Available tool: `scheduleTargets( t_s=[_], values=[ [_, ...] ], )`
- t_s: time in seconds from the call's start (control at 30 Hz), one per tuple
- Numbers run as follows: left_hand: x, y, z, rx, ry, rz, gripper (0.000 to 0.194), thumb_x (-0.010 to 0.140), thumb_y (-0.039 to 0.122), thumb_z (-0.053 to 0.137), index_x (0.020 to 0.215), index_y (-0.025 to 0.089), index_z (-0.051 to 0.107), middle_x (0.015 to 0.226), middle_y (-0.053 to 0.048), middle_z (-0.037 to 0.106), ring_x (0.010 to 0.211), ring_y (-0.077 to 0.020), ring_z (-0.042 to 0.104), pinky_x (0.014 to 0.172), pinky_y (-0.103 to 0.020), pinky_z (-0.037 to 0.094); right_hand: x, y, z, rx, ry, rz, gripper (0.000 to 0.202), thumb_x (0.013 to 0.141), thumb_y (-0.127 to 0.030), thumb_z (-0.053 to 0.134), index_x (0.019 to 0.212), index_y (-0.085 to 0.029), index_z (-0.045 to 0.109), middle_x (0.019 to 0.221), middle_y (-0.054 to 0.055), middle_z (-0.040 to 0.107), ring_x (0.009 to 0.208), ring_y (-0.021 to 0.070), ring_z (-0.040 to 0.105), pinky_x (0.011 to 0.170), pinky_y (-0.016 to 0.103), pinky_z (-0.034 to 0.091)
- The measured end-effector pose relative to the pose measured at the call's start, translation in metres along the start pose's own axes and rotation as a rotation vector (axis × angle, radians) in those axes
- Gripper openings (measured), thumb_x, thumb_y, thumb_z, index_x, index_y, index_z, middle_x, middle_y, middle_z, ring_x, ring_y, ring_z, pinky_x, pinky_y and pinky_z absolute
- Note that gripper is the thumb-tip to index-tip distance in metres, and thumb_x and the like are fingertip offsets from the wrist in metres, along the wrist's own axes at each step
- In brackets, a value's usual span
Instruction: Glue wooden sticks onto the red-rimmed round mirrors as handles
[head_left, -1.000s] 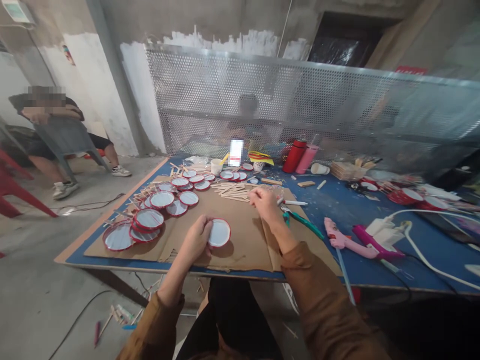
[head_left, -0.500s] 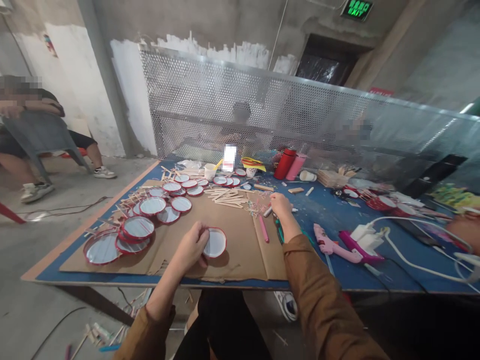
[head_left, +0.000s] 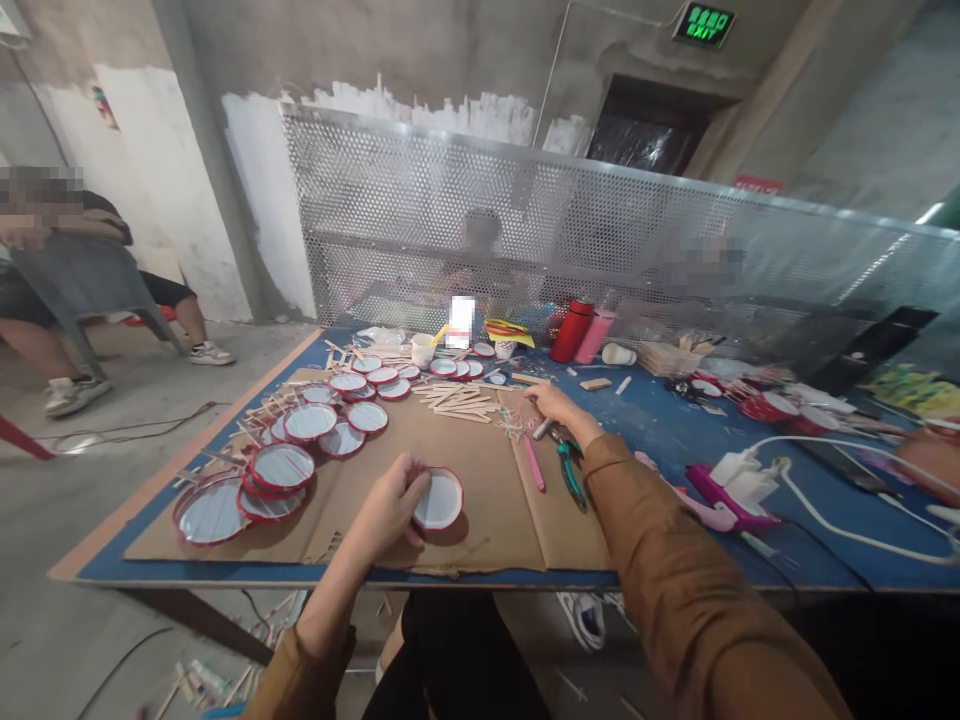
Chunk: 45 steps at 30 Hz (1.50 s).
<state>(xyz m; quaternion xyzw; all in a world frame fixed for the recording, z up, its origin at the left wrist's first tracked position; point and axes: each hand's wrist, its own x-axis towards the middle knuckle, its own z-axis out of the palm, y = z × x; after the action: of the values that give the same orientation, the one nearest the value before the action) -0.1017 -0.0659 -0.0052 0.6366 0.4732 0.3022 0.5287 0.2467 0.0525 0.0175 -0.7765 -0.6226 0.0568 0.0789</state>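
Note:
My left hand (head_left: 394, 500) is closed on the left edge of a small round white disc with a red rim (head_left: 439, 499), over the brown cardboard (head_left: 480, 540). My right hand (head_left: 553, 402) reaches over the far right of the cardboard, beside a heap of thin coloured strips (head_left: 515, 418). Its fingers are bent together, and what they hold, if anything, is too small to name. Below it lie a pink stick (head_left: 534, 464) and teal-handled pliers (head_left: 571, 475). Flat wooden sticks (head_left: 455, 398) are spread left of the strips.
Red-rimmed discs (head_left: 280, 465) are piled on the left. Red (head_left: 572, 330) and pink (head_left: 594, 336) bottles stand at the back by a perforated metal screen (head_left: 405, 200). A purple power strip (head_left: 731, 497) with white cables is right. A seated person (head_left: 67, 215) is far left.
My right hand has moved slightly left and lies flatter, and the pliers now show more fully. The right sleeve covers more of the pink glue gun. The view has shifted slightly.

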Motion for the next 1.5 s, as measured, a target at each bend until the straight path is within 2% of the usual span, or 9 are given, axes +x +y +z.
scheduleTargets(
  t_s=[0.1, 0.23, 0.43, 0.6, 0.83, 1.0, 1.2, 1.33, 1.5],
  values=[
    [0.0, 0.0, 0.0, 0.013, 0.0, -0.004, 0.024, 0.085, 0.04, 0.047, 0.097, 0.02, 0.046, 0.074, 0.004, 0.054, 0.038, -0.0103, 0.056, 0.028, -0.018, 0.034, -0.004, 0.008, -0.009, 0.013, 0.041, -0.031, 0.042, 0.08, -0.001, 0.045, 0.104, -0.02, 0.074, 0.11, 0.004, 0.072, 0.097, 0.0155, 0.065, 0.078, 0.018, 0.043],
    [0.0, 0.0, -0.001, 0.007, 0.001, -0.018, 0.029, 0.083, 0.045, 0.049, 0.097, 0.02, 0.047, 0.072, 0.004, 0.055, 0.04, -0.0114, 0.057, 0.03, -0.019, 0.036, -0.011, 0.016, -0.017, -0.012, 0.117, 0.04, 0.041, 0.082, -0.005, 0.044, 0.111, -0.018, 0.071, 0.113, 0.008, 0.071, 0.099, 0.0168, 0.064, 0.078, 0.021, 0.043],
    [0.0, 0.0, 0.0, 0.007, 0.017, -0.007, 0.031, 0.081, 0.048, 0.05, 0.095, 0.02, 0.047, 0.071, 0.004, 0.056, 0.04, -0.0118, 0.056, 0.03, -0.02, 0.037, -0.02, 0.01, -0.008, -0.04, 0.03, 0.088, 0.016, 0.073, -0.014, 0.061, 0.077, -0.02, 0.076, 0.078, 0.005, 0.074, 0.078, 0.017, 0.066, 0.065, 0.021, 0.04],
    [0.001, -0.003, 0.001, 0.009, 0.038, 0.002, 0.031, 0.08, 0.048, 0.052, 0.094, 0.021, 0.047, 0.07, 0.004, 0.053, 0.042, -0.0126, 0.057, 0.031, -0.02, 0.038, -0.02, 0.0, -0.002, -0.019, 0.032, 0.106, 0.013, 0.072, -0.016, 0.062, 0.07, -0.018, 0.074, 0.072, 0.005, 0.071, 0.072, 0.0166, 0.065, 0.059, 0.022, 0.036],
    [0.002, -0.007, 0.001, 0.023, 0.027, 0.024, 0.03, 0.082, 0.047, 0.05, 0.096, 0.02, 0.046, 0.072, 0.004, 0.053, 0.043, -0.0134, 0.059, 0.031, -0.021, 0.039, -0.032, -0.01, 0.004, 0.023, 0.203, 0.087, 0.022, 0.082, -0.014, 0.05, 0.089, -0.017, 0.07, 0.088, 0.007, 0.073, 0.081, 0.0171, 0.065, 0.062, 0.022, 0.037],
    [0.002, -0.008, 0.0, 0.037, 0.042, 0.033, 0.031, 0.082, 0.047, 0.05, 0.096, 0.02, 0.047, 0.073, 0.004, 0.054, 0.042, -0.0124, 0.058, 0.031, -0.02, 0.037, -0.037, -0.012, 0.005, 0.067, 0.23, -0.013, 0.025, 0.077, -0.012, 0.058, 0.098, -0.021, 0.068, 0.092, 0.004, 0.073, 0.087, 0.0178, 0.065, 0.07, 0.023, 0.041],
    [0.002, -0.009, 0.001, 0.038, 0.05, 0.028, 0.03, 0.082, 0.047, 0.051, 0.096, 0.02, 0.048, 0.072, 0.004, 0.056, 0.04, -0.0124, 0.057, 0.031, -0.02, 0.034, -0.037, 0.001, 0.002, 0.17, 0.226, -0.063, 0.019, 0.076, -0.013, 0.057, 0.09, -0.018, 0.069, 0.077, 0.003, 0.072, 0.07, 0.0159, 0.066, 0.065, 0.022, 0.044],
    [0.003, -0.012, 0.001, 0.051, 0.047, 0.058, 0.029, 0.083, 0.047, 0.05, 0.095, 0.021, 0.047, 0.073, 0.004, 0.055, 0.041, -0.0128, 0.058, 0.03, -0.02, 0.034, -0.037, 0.007, 0.006, 0.248, 0.212, -0.087, 0.024, 0.074, -0.011, 0.056, 0.092, -0.018, 0.071, 0.067, 0.0, 0.07, 0.062, 0.0133, 0.066, 0.062, 0.02, 0.045],
    [0.003, -0.014, 0.001, 0.028, 0.043, 0.054, 0.03, 0.082, 0.048, 0.051, 0.095, 0.021, 0.047, 0.069, 0.005, 0.053, 0.045, -0.0141, 0.059, 0.032, -0.021, 0.039, -0.034, 0.006, 0.009, 0.294, 0.286, -0.064, 0.014, 0.071, -0.023, 0.061, 0.078, -0.018, 0.072, 0.063, 0.0, 0.069, 0.061, 0.0161, 0.065, 0.058, 0.023, 0.044]
  ],
)
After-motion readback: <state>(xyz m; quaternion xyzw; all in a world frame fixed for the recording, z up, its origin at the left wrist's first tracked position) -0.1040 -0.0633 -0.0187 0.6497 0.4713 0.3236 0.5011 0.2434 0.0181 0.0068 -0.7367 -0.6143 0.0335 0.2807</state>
